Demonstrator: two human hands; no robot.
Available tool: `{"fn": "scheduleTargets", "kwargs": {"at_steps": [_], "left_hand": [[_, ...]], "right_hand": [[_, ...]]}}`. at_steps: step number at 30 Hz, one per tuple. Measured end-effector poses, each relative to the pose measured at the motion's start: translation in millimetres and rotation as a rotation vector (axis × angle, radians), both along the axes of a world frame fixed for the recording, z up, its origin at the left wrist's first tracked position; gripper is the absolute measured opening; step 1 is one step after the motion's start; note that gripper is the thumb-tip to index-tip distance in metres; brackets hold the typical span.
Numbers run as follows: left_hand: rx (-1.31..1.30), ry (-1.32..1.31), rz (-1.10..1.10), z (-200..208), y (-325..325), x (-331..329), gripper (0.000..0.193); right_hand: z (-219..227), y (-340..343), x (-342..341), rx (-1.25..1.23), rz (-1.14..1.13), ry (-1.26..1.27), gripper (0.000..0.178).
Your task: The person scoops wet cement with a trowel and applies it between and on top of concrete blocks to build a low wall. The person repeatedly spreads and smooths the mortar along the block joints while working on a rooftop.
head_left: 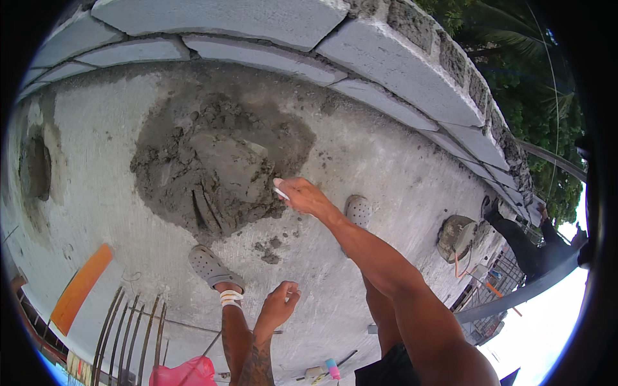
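My right hand (301, 195) is closed around the handle of a white-handled tool (280, 192) at the right edge of a wet grey mortar heap (222, 174). The tool's working end cannot be told apart from the mortar. The heap is smoothed on top, with deep grooves scored into its near side. My left hand (278, 307) hangs lower down, in front of the heap and apart from it. Its fingers are curled in, and nothing shows in them. Small mortar crumbs (269, 252) lie on the concrete between the left hand and the heap.
A grey block wall (386, 71) curves behind the heap. My feet in grey clogs (212, 265) flank its near side. Upright steel bars (129, 334), an orange strip (80, 289) and a pink bag (183, 373) are at lower left. A mortar-caked container (456, 238) and another person (524, 248) are at right.
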State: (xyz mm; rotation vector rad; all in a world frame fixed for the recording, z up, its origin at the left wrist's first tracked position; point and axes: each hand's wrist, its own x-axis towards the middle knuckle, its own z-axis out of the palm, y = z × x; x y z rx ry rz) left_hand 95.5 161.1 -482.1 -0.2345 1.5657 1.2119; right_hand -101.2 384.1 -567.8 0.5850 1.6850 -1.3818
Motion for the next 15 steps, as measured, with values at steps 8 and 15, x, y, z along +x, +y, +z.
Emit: {"fn": "scheduleTargets", "kwargs": {"at_steps": [8, 15], "left_hand": [[-0.117, 0.044, -0.308, 19, 21, 53, 0.032], [-0.128, 0.106, -0.412, 69, 73, 15, 0.034]], "right_hand": [[166, 146, 89, -0.017, 0.101, -0.059, 0.064], [307, 357, 121, 0.458, 0.202, -0.220, 0.067]]}}
